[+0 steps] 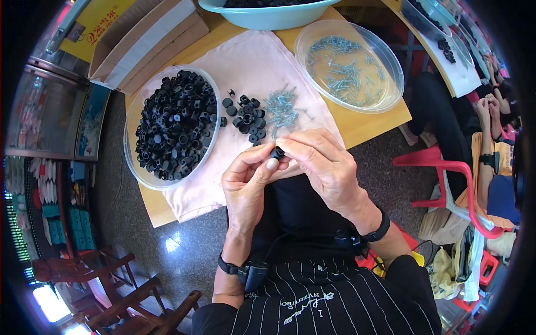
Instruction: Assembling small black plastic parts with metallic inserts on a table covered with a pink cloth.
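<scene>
Between the fingertips of both hands sits a small round black plastic part (277, 152), partly hidden by the fingers. My left hand (248, 176) pinches it from the left with thumb and forefinger. From the right, my right hand (322, 163) closes its fingertips on the same part; whether a screw is in it I cannot make out. Just beyond the hands, a small pile of black plastic parts (249, 118) lies on a pale pink cloth (240, 64). Beside that pile, to its right, is a heap of silvery screws (281, 109).
A clear round tub (132, 155) full of black parts stands on the left of the wooden table (365, 127). At the right is a shallow clear tub (397, 89) of screws. A light blue basin (262, 19) and cardboard box (148, 47) stand behind. A co-worker sits by a pink chair (441, 162).
</scene>
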A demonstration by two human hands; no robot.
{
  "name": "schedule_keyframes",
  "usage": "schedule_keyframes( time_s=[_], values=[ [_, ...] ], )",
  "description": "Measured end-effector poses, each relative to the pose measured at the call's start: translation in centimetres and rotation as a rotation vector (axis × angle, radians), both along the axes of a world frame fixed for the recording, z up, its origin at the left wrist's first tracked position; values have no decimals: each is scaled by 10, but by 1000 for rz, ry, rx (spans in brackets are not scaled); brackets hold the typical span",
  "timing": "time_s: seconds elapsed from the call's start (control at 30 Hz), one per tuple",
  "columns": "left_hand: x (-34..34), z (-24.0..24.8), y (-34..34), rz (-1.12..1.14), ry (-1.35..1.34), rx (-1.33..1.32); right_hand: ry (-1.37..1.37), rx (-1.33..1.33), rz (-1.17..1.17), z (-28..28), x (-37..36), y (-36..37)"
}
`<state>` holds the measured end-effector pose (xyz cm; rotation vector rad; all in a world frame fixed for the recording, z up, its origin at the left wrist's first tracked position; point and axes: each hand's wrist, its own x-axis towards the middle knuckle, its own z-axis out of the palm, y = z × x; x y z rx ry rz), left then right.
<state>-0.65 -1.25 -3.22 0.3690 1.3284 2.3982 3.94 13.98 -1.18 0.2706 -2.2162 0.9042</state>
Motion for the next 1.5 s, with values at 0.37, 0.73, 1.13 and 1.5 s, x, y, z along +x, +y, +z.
schedule_keyframes(
  time_s=[0.37,0.73,1.13,1.5],
  values=[
    [1,1,4,20,59,-29,-12,-46,-15,-1,-3,0],
    [0,5,3,39,-99,-43,-37,-95,20,5,0,-3],
    [2,2,4,83,-37,-42,21,-94,-32,-1,-7,-6],
    [-2,5,2,31,-56,-58,66,18,30,2,-12,2]
  ],
)
